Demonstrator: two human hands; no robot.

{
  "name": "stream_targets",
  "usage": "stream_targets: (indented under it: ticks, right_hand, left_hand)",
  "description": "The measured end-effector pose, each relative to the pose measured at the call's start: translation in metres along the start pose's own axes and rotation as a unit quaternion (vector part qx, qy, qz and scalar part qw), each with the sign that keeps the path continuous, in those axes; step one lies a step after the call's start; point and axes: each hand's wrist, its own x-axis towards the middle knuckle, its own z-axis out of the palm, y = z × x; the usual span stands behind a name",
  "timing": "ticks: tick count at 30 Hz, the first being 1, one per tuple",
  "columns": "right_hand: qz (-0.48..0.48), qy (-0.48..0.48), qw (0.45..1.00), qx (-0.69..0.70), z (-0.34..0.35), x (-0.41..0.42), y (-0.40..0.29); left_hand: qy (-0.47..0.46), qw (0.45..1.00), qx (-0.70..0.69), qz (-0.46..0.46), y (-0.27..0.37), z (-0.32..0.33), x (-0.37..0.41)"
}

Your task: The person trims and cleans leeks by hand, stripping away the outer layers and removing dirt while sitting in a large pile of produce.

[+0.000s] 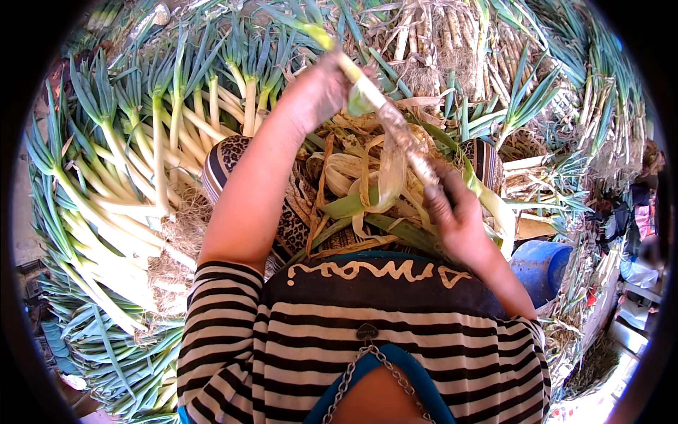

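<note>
A long green onion (375, 94) slants across in front of me, its green leaves pointing up and away and its soiled lower end towards me. My left hand (324, 87), a little blurred, grips the stalk just below the leaves. At the lower end, the fingers and thumb of my right hand (456, 211) close on the stalk. A loose strip of pale outer skin (393, 172) hangs beside the stalk. Peeled-off husks and leaves (344, 175) are heaped on my lap, between my knees.
Cleaned green onions (127, 169) with roots attached lie piled to my left. Unpeeled, soil-stained ones (450, 32) are stacked ahead, with more bundles (609, 106) at the far right. A blue plastic container (541, 269) is by my right elbow, near scattered dry trimmings (567, 344).
</note>
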Motion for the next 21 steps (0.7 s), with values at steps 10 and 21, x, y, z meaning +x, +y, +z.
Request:
stream_targets:
  ticks: [10, 21]
  right_hand:
    - [0.11, 0.049, 0.982, 0.147, -0.001, 0.008, -0.008]
    - [0.109, 0.089, 0.976, 0.164, 0.008, 0.035, 0.005]
  left_hand:
    - [0.005, 0.886, 0.464, 0.006, -0.025, -0.013, -0.002]
    - [-0.411, 0.779, 0.473, -0.015, -0.026, 0.028, -0.058]
